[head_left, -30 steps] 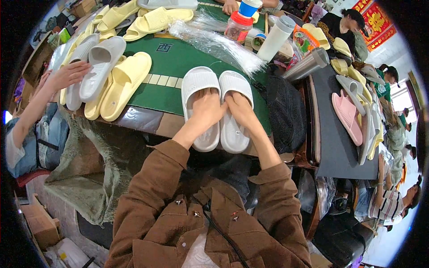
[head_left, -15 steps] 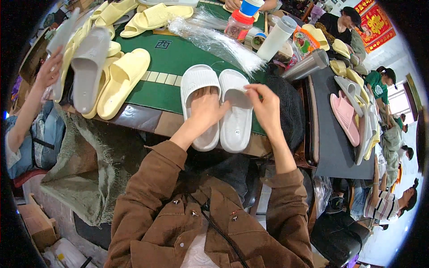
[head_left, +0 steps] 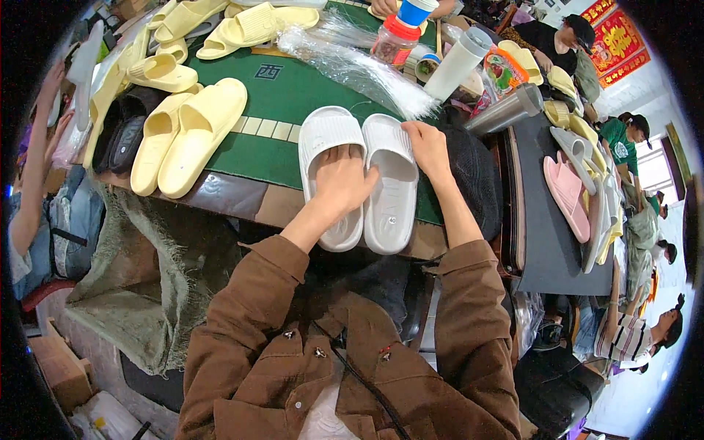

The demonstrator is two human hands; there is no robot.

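Note:
A pair of pale grey slide slippers lies side by side at the table's near edge, toes away from me. Into the left slipper reaches my left hand, its fingertips hidden under the strap and its thumb over the inner edges where the two slippers meet. My right hand pinches the outer edge of the right slipper near the toe end of its strap. A small round sticker sits on that slipper's heel. To the left, a pair of yellow slippers rests on the green table mat.
Black slippers lie left of the yellow pair. At far left, a co-worker's hands hold a pale slipper. Clear plastic bags, a red-lidded jar, a white tumbler and a steel cup stand beyond. An open sack hangs below.
My right hand has closed on the right slipper's strap edge. The left hand stays inside the other slipper. At left, a grey slipper has been moved away, uncovering black slippers.

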